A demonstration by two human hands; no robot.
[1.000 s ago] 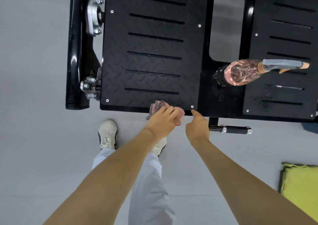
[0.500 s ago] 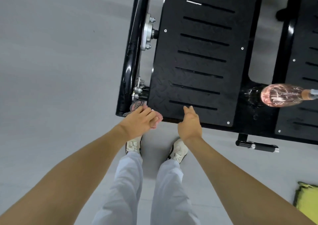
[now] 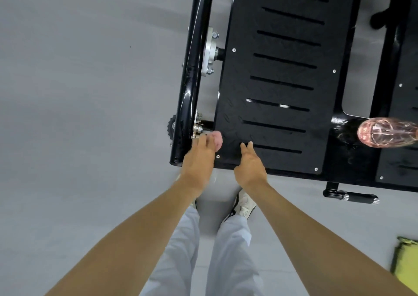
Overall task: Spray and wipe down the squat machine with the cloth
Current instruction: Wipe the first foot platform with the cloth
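Change: the left hand (image 3: 199, 157) is reaching further in than half a second ago, off the near edge and into the gap beside the bolts (image 3: 197, 129). The right hand (image 3: 250, 167) is now lying on the plate rather than at its edge.
Cloth: the pink cloth (image 3: 217, 138) is showing as a bunched wad just past the left fingertips and to their right. It is pressing against the near left corner of the footplate (image 3: 282, 69), and most of it is hiding under the hand.
Left fingers: they are curling over the cloth and gripping it, knuckles up.
Right fingers (image 3: 249, 147): two are stretching out straight and slightly apart, with their tips touching the plate just short of its nearest slot. They are holding nothing.
Machine: the black tread-pattern footplate is stretching away beyond both sets of fingers. The glossy frame tube (image 3: 196, 46) is running just left of the left fingers. The silver bolts are sitting right at those fingertips, but contact cannot be told.
Spray bottle (image 3: 386, 135): the pinkish clear bottle is resting on the black frame well to the right of the right fingers, its far end cut off by the picture's edge.
Around: a short handle peg (image 3: 352, 196) is sticking out below the frame, right of the right wrist. A yellow mat (image 3: 404, 259) is lying at the far right, and pale trousers (image 3: 230, 250) and a shoe (image 3: 244, 203) are standing on the grey floor (image 3: 79, 92) behind both hands.
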